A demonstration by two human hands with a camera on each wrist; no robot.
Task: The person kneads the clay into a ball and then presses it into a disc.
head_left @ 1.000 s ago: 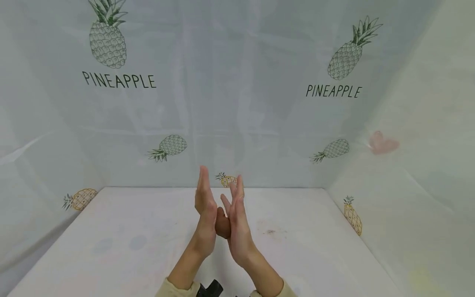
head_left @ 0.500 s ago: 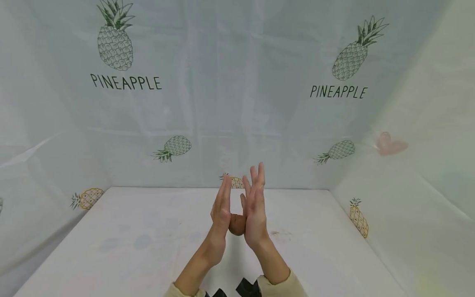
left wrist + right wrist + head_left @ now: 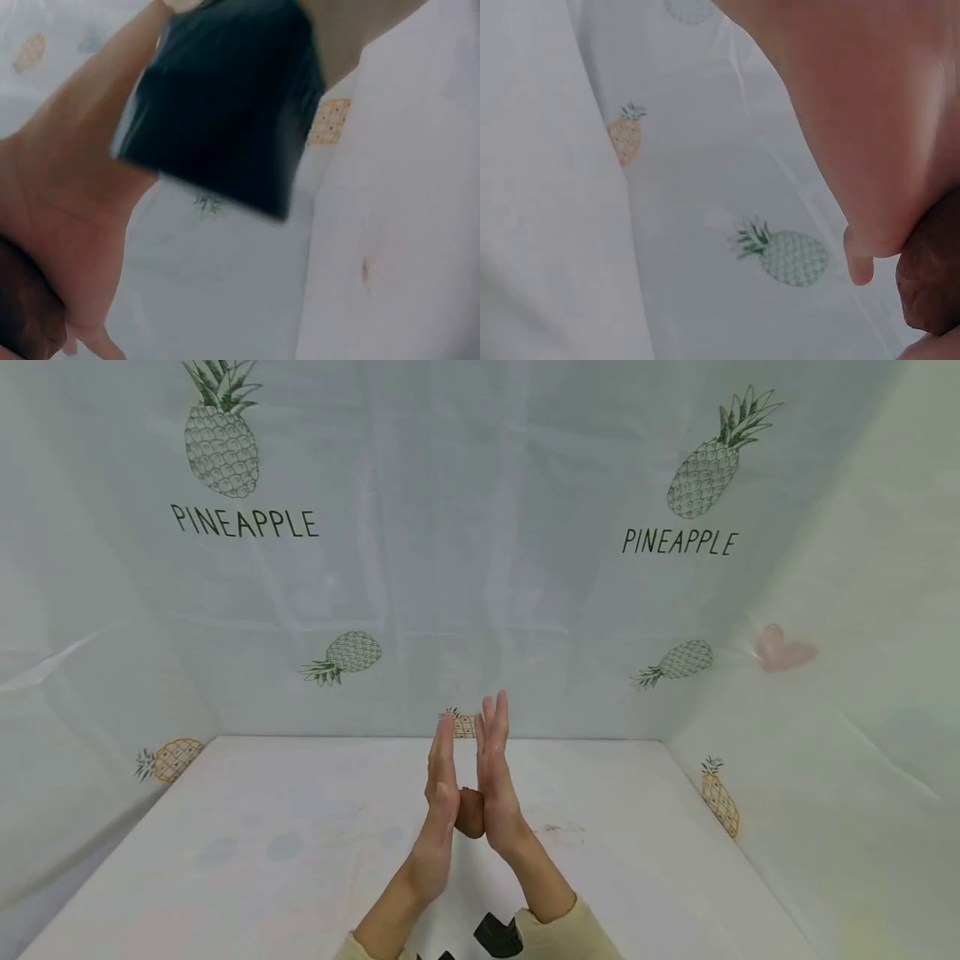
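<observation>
A brown lump that looks like clay (image 3: 470, 814) sits between my two palms, raised above the white table (image 3: 637, 860). My left hand (image 3: 441, 797) presses it from the left, its fingers straight and pointing up. From the other side my right hand (image 3: 497, 789) presses with straight fingers, their tips a little higher than the left ones. Above the lump, the fingertips stand apart. Part of the brown lump (image 3: 30, 311) shows at the lower left in the left wrist view. The right wrist view has the lump (image 3: 934, 277) at its right edge, partly cut off.
Pale sheeting (image 3: 480, 568) printed with pineapples hangs behind and at both sides of the table. A small brown smear (image 3: 551, 828) marks the tabletop to the right of the hands. Black devices sit at the wrists, one (image 3: 498, 935) by the right sleeve.
Both hands have shifted right, then slightly back left. The right fingertips have risen and the left ones dropped, so the palms slid against each other. The lump has turned between them.
</observation>
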